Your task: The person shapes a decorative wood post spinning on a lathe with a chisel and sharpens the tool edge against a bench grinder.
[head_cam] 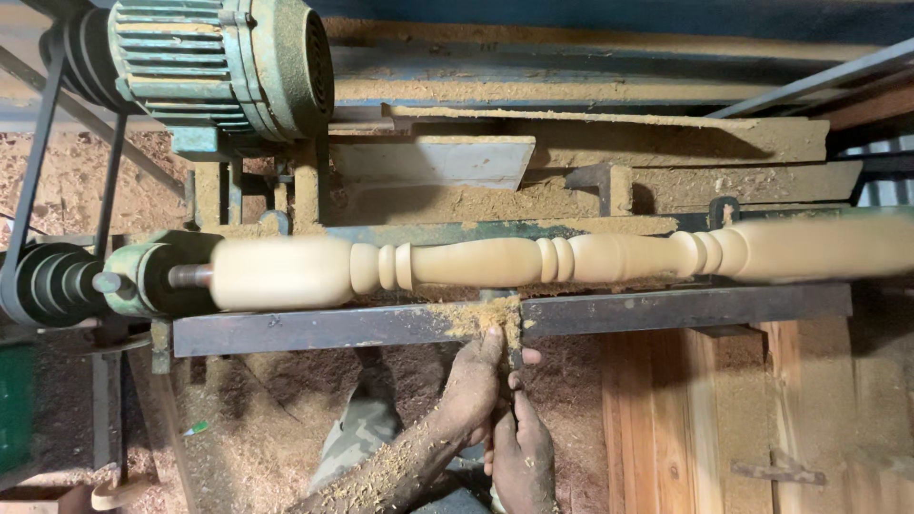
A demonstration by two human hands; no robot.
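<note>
Sawdust-covered lathe bed (666,306) carries a pale turned wooden spindle (476,262); at six o'clock, left hand (473,385) and right hand (522,447) grip a dark metal chisel (514,328).

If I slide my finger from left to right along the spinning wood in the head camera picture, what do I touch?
Black belt → stepped pulley → green bearing → metal shaft → fat wood cylinder → first beads → long bulge → second beads → third beads → thick wood end.
</note>
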